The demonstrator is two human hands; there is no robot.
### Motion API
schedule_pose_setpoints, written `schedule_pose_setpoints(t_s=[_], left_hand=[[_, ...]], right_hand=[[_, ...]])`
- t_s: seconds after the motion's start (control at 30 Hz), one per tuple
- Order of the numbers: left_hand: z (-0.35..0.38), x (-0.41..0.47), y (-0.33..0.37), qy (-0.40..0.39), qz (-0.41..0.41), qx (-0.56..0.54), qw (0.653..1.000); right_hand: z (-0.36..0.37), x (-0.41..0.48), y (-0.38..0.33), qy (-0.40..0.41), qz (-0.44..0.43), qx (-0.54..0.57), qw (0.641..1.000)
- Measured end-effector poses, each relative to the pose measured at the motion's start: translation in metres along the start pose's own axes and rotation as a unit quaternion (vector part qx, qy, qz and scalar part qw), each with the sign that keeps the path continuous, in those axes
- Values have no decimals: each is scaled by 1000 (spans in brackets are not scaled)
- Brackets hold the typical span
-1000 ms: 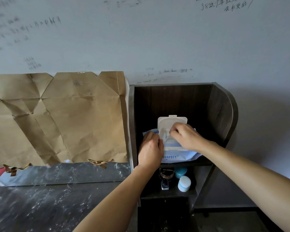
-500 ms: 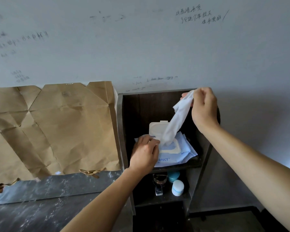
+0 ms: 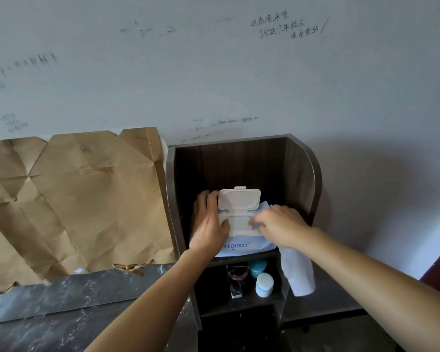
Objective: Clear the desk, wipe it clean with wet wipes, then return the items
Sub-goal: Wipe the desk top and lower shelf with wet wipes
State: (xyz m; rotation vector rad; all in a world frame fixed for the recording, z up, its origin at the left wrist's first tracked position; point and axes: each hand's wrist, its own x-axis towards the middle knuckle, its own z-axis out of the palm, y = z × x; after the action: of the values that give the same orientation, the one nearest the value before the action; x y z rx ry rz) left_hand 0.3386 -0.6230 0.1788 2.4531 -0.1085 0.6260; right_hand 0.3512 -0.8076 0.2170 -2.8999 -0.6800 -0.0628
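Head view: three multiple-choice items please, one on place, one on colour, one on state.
1. Where does the wipes pack lie? A the desk B the upper shelf C the lower shelf
2. What colour is its lid? A red B black C white
3. What state is the lid in? A open B shut C missing

B: the pack lies in the upper compartment.
C: the lid is plain white.
A: it stands flipped up; the left hand rests on the pack and the right hand holds a wipe.
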Motion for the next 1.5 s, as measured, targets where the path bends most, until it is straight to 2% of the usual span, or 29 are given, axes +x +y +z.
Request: schedule_pose_setpoints(t_s=[0.1, 0.23, 0.33, 0.57, 0.73, 0.8, 0.9, 0.97, 1.03, 1.1, 1.13, 1.17, 1.23, 1.27, 1.3, 1.37, 1.47, 1.5], left_hand=[[-2, 0, 1, -52, 34, 11, 998], [-5, -9, -5, -42, 81, 17, 996], [-2, -20, -14, -30, 129, 34, 991], [4, -39, -22, 5, 188, 125, 974], [5, -38, -20, -14, 188, 179, 965], [4, -39, -21, -33, 190, 188, 963], [1, -46, -24, -29, 196, 169, 965], [-3, -62, -24, -8, 205, 124, 971], [-8, -89, -25, 14, 202, 63, 977], [-16, -119, -26, -5, 136, -33, 990], [-20, -133, -26, -45, 68, -99, 992], [-25, -145, -25, -110, -15, -176, 978], [-34, -164, -24, -227, -178, -341, 895], [-39, -172, -26, -258, -220, -396, 853], [-45, -182, -28, -268, -239, -425, 831], [-57, -205, -31, -239, -268, -438, 824], [-78, -242, -42, -142, -331, -467, 808], [-86, -255, -48, -118, -352, -473, 799]], right_hand=[[4, -8, 4, -13, 14, -1, 1000], [4, -11, 4, 119, 96, 77, 985], [7, -9, -3, 180, 93, 69, 977], [20, -19, -13, 83, 62, -91, 990], [26, -25, -17, 46, 71, -120, 989], [30, -25, -11, 24, 95, -67, 993], [30, -32, -4, 24, 138, 122, 983], [24, -41, -8, 86, 151, 262, 949], [16, -53, -19, 134, 155, 386, 899], [9, -63, -36, 132, 160, 481, 852], [7, -67, -45, 120, 157, 520, 831], [6, -70, -54, 106, 153, 551, 814], [7, -77, -73, 75, 153, 600, 781], [9, -81, -83, 61, 153, 616, 770], [12, -85, -92, 50, 154, 623, 765], [22, -95, -105, 47, 159, 623, 764], [51, -111, -118, 44, 176, 555, 812], [64, -116, -123, 18, 204, 557, 805]])
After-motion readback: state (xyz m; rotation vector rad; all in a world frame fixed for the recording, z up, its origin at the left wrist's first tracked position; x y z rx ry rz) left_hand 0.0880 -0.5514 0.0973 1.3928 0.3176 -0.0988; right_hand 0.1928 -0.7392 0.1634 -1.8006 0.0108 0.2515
